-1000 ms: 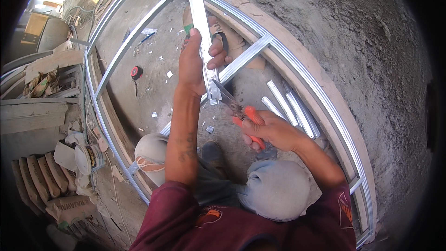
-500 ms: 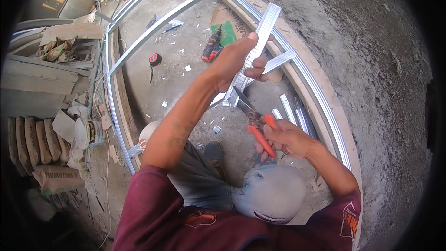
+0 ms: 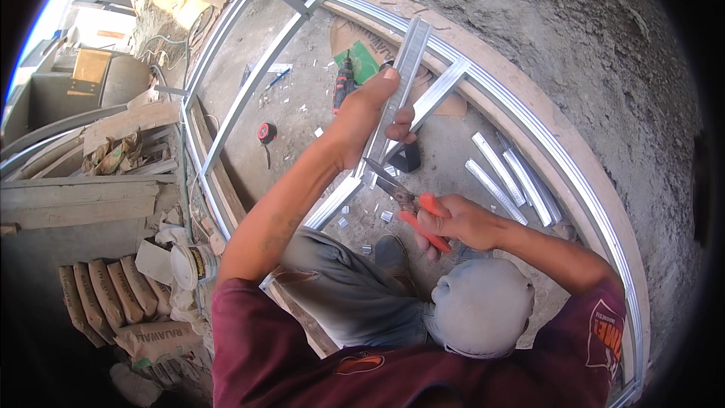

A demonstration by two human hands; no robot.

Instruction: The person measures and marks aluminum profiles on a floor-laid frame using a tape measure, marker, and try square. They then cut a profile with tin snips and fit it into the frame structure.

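Note:
My left hand point(image 3: 370, 109) grips a narrow light-metal channel point(image 3: 412, 45), held slanting with its far end pointing up and right. The thumb lies along one side and the fingers curl round the other. My right hand point(image 3: 464, 223) is wrapped round the orange-red handles of a pair of tin snips point(image 3: 402, 195). The snips' blades are parted at the channel's near end, just below my left hand. Whether they bite into the metal is too small to tell. Small cut metal scraps point(image 3: 387, 216) lie on the floor below the snips.
A large frame of metal profiles point(image 3: 529, 109) surrounds me, with a crossbar point(image 3: 445, 87) behind the channel. Cut metal strips point(image 3: 496, 190) lie at right. A red-black drill point(image 3: 343, 85) and tape measure point(image 3: 266, 134) rest on the floor. Paper sacks point(image 3: 113, 291) and a bucket point(image 3: 187, 267) stand left.
The view has shifted and turned. The channel has been rolled in my left hand, so its ribbed bright face no longer faces up. The snips stay at its near end.

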